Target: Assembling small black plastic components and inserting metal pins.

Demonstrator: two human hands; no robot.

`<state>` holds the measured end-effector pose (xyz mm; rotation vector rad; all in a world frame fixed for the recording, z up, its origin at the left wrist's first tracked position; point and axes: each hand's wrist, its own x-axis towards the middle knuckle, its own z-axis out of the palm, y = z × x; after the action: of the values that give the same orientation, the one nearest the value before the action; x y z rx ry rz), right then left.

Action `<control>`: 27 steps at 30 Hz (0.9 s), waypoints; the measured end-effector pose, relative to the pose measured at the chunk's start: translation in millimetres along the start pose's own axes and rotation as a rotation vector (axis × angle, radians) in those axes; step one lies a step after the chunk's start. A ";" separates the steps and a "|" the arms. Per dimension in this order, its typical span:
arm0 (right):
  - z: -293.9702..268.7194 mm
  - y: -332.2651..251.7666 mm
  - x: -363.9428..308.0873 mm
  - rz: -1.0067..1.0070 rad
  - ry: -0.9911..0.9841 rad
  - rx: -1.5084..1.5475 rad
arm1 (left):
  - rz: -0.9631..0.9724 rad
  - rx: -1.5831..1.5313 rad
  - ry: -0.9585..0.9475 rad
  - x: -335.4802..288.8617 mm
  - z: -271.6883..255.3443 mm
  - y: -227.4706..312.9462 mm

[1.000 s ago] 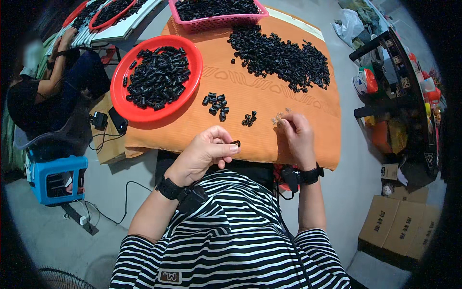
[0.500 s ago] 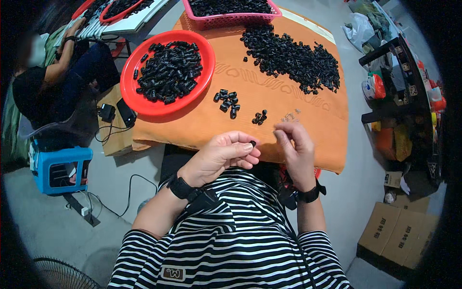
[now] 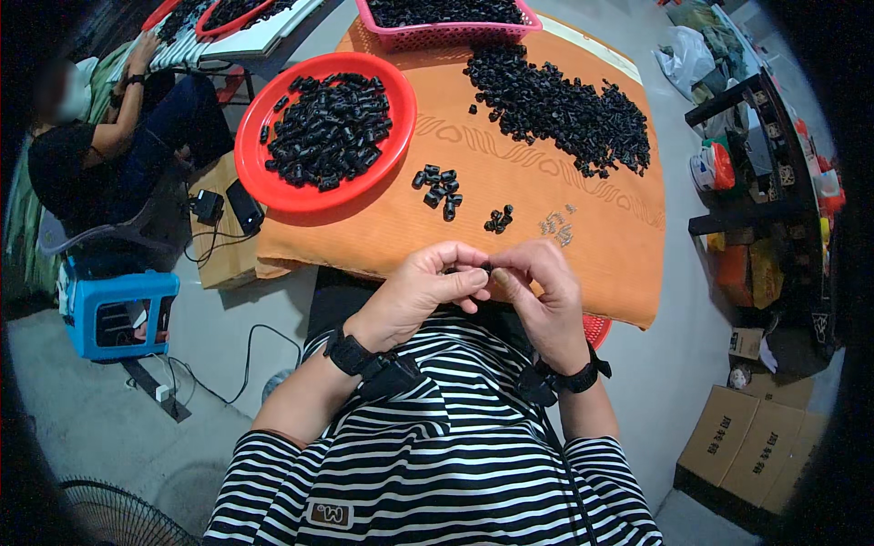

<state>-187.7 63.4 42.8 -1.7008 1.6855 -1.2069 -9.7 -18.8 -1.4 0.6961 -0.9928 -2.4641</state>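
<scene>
1. Nearer me than the red basin (image 3: pixel 403 127), my left hand (image 3: pixel 411 293) pinches a small black piece (image 3: pixel 486 267); my right hand (image 3: pixel 548 296) meets it.
2. Black cylinders (image 3: pixel 438 192) lie just right of the basin; smaller black pieces (image 3: pixel 497 221) and clear bits (image 3: pixel 554 225) lie farther right.
3. A pink basket (image 3: pixel 455 38) stands beyond the basin.

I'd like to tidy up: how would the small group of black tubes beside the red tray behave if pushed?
The black tubes may roll, since their sides look rounded. Their small size suggests they're light, and their glossy surface hints at stiff, slightly slippery pieces.

Workshop, with heaped black parts (image 3: pixel 569 118)
</scene>
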 end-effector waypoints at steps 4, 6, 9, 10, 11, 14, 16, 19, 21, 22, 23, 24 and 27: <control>3.1 -5.0 -1.5 0.099 0.018 0.078 | -0.023 0.001 0.007 -1.1 0.5 0.7; 3.6 -2.3 -2.3 0.096 0.020 0.076 | -0.026 -0.004 0.015 -1.3 0.4 0.0; 4.4 1.1 -2.8 0.075 0.018 0.070 | -0.011 -0.004 0.014 0.4 -1.2 -2.9; 4.6 1.9 -2.5 0.057 0.015 0.066 | -0.008 0.004 0.012 0.8 -1.9 -3.2; 4.3 2.6 -2.2 0.057 0.013 0.067 | -0.004 0.013 0.011 1.2 -2.5 -3.3; 1.1 7.8 1.2 0.069 -0.028 0.120 | -0.017 -0.015 0.024 0.6 -4.6 -2.9; 1.4 19.9 8.1 0.076 0.053 0.016 | -0.026 0.001 0.026 0.1 -1.2 1.8; 13.2 47.9 15.0 0.040 0.131 -0.158 | -0.039 0.030 0.016 0.8 2.1 2.9; 19.5 59.0 18.5 -0.057 0.125 -0.286 | -0.042 0.043 0.010 0.8 2.1 2.0; 22.8 62.5 19.9 -0.152 0.118 -0.412 | -0.043 0.044 0.008 0.6 1.5 1.7; 24.7 63.6 21.0 -0.248 0.112 -0.537 | -0.044 0.046 0.006 0.5 1.2 1.7; 25.9 63.2 21.6 -0.252 0.083 -0.587 | -0.043 0.047 0.007 -0.1 1.5 2.4; 27.2 63.3 21.4 -0.261 0.048 -0.594 | -0.045 0.080 0.006 -0.8 2.8 3.5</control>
<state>-203.5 26.7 -17.3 -2.3133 2.0365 -0.9013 -10.1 -19.2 3.1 0.7586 -1.0899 -2.4705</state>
